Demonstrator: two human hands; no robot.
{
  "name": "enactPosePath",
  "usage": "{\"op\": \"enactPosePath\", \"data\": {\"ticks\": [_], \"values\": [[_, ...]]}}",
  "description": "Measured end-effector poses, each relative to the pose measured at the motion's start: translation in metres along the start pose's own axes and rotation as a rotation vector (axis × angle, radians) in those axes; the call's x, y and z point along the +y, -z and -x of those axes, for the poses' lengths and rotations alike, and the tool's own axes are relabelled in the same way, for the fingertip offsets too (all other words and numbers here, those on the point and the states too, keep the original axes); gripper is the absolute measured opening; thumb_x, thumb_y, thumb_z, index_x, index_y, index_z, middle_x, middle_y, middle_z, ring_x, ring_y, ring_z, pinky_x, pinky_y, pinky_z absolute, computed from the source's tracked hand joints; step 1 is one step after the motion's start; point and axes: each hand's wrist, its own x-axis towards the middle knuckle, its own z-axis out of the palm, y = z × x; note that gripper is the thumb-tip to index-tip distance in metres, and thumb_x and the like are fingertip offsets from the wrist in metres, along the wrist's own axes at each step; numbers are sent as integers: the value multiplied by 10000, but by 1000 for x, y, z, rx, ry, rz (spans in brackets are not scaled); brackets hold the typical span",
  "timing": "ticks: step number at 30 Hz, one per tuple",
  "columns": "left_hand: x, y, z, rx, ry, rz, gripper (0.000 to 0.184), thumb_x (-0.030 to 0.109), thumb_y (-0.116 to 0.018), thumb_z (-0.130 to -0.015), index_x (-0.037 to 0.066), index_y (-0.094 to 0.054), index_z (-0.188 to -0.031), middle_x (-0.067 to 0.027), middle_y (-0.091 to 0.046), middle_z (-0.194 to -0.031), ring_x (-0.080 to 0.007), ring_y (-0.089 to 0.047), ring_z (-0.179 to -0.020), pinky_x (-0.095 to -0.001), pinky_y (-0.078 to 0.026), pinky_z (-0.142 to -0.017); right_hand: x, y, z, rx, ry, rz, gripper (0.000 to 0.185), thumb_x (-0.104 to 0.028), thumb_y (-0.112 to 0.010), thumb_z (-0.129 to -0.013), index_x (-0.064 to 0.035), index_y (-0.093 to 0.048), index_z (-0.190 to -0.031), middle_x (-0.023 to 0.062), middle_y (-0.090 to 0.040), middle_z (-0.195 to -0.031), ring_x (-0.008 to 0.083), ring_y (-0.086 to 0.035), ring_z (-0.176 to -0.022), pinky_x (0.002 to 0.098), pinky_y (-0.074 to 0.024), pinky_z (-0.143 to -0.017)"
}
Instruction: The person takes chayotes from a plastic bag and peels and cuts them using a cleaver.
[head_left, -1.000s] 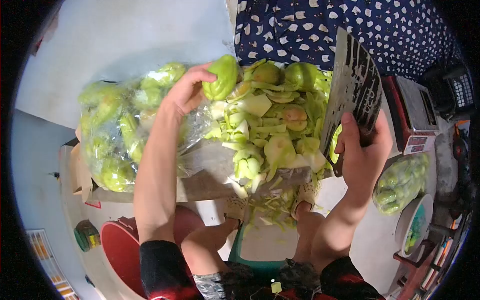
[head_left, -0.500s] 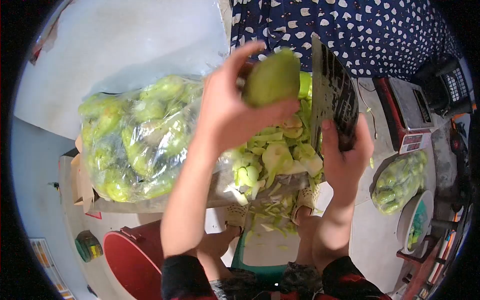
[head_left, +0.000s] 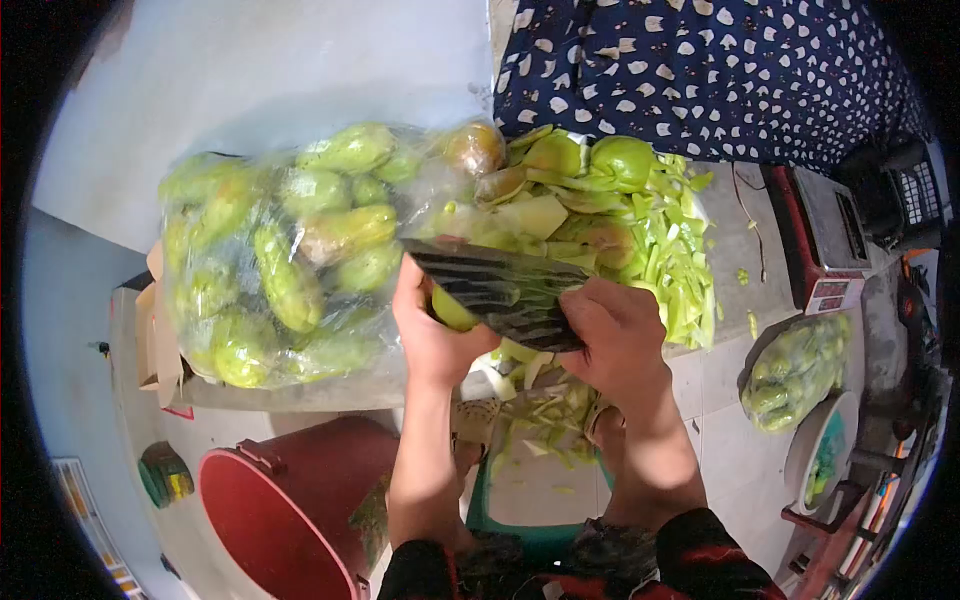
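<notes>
In front of me my right hand (head_left: 615,330) grips a broad, dark-bladed cleaver (head_left: 500,295); its handle is hidden in my fist. The blade lies slantwise, its far end at my left hand (head_left: 430,325). That hand is curled around a green fruit (head_left: 452,310) that looks like a mango, mostly covered by the blade. Whether the edge is in the fruit I cannot tell. Beyond my hands, green peels and slices (head_left: 670,260) are heaped on the worktop, with a few larger fruits (head_left: 622,162) among them.
A clear plastic bag of green fruits (head_left: 280,265) fills the left of the worktop. A red bucket (head_left: 290,500) stands below it. At the right are a scale (head_left: 825,230), a second bag of fruit (head_left: 795,372) and a white basin (head_left: 808,450). A patterned blue cloth (head_left: 690,70) hangs behind.
My left hand has lowered the fruit and turned it toward me. The cleaver has swung from upright to slanting across the fruit, and my right hand has moved left.
</notes>
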Motion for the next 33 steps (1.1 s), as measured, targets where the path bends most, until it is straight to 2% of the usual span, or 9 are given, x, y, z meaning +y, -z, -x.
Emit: {"op": "enactPosePath", "data": {"ticks": [10,14,17,19,24,27,29,30,33], "values": [[-3,29,-3,-29,-228,-30,812,89,-932,-415,0,-554,-1129,-100,-547,-1160,-155,-549,-1023,-288,-440,-917,-17,-13,-4,-51,76,-21,474,-183,-738,-494,-78,-584,-930,76,-523,-721,303,-570,-630,397,-461,-513],[-6,35,-6,-65,-304,-115,750,105,-907,-470,-3,-556,-1123,-93,-562,-1135,-161,-558,-1013,-288,-441,-915,-12,-23,0,-75,-17,8,332,-164,-715,-582,-74,-558,-860,106,-530,-715,343,-575,-652,446,-457,-542],[-13,40,-5,-57,-143,8,669,95,-858,-535,-4,-558,-1126,-87,-588,-1107,-155,-566,-1005,-294,-451,-907,15,-46,8,-194,-290,122,149,-107,-655,-728,-68,-529,-796,138,-572,-749,382,-582,-690,475,-471,-589],[-15,42,-6,-58,-27,153,623,184,-819,-639,-20,-551,-1163,-76,-613,-1086,-169,-596,-994,-305,-477,-894,28,-51,9,-33,-282,112,162,-66,-677,-735,-51,-518,-761,143,-571,-712,364,-583,-640,429,-477,-554],[-14,41,-10,3,401,211,550,77,-721,-765,-29,-509,-1262,-96,-595,-1171,-188,-585,-1056,-323,-471,-938,18,-35,-4,151,-305,92,207,-16,-701,-771,-31,-498,-734,138,-530,-629,333,-528,-533,348,-444,-488],[-5,30,1,16,98,572,523,202,-664,-869,11,-482,-1321,-113,-558,-1258,-219,-566,-1124,-360,-468,-972,14,-35,-3,201,-321,49,228,-10,-702,-803,-23,-488,-724,136,-522,-613,301,-503,-496,319,-425,-469],[-20,32,1,34,350,858,665,526,-511,-928,70,-405,-1401,-174,-527,-1315,-325,-569,-1137,-439,-481,-980,13,-34,-4,156,-293,73,217,-4,-701,-802,-21,-500,-723,143,-533,-624,306,-522,-504,313,-432,-474],[-22,36,-4,23,567,896,637,563,-395,-944,130,-412,-1411,-164,-508,-1348,-353,-517,-1205,-491,-455,-996,11,-35,-5,156,-281,42,181,-6,-712,-775,-19,-535,-736,145,-553,-650,326,-553,-540,324,-450,-492],[-27,44,-5,-127,519,1088,570,477,-402,-940,126,-443,-1387,-141,-507,-1358,-355,-521,-1196,-517,-444,-990,10,-41,2,146,-241,-10,157,-4,-724,-727,-17,-569,-752,148,-569,-678,344,-584,-585,350,-470,-520]]}}
